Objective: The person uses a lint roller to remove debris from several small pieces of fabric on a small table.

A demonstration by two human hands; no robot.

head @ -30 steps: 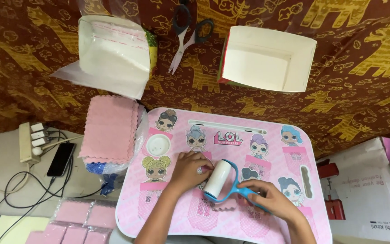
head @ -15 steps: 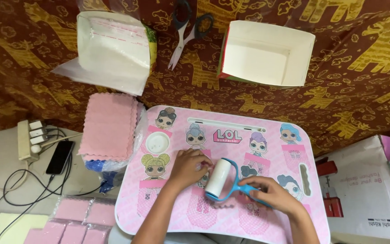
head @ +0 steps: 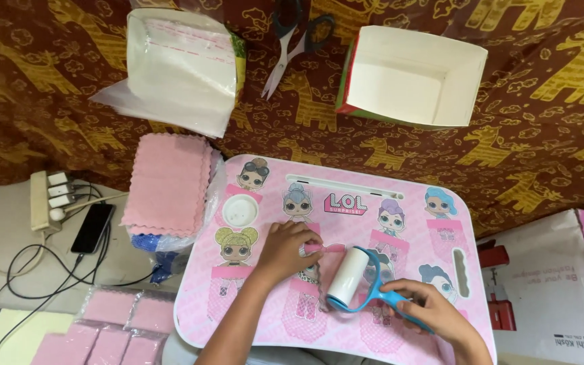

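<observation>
My right hand [head: 434, 314] grips the blue handle of a lint roller [head: 349, 279], whose white roll rests on a pink lap table [head: 346, 182] printed with cartoon dolls. My left hand [head: 285, 247] lies flat on the table just left of the roll, fingertips pinning a small pink cloth [head: 326, 249] against the surface. The cloth is mostly hidden under my fingers.
A stack of pink cloths [head: 169, 182] sits left of the table, bagged pink cloths [head: 113, 328] lower left. Behind are clear bags [head: 177, 67], scissors [head: 292, 37] and an open white box [head: 410, 67]. A phone [head: 92, 228], power strip [head: 45, 199] and cardboard box [head: 555, 290] flank the table.
The roller has shifted slightly down and right off the cloth. My left hand stays on the cloth, whose pink edge now shows beyond my fingertips.
</observation>
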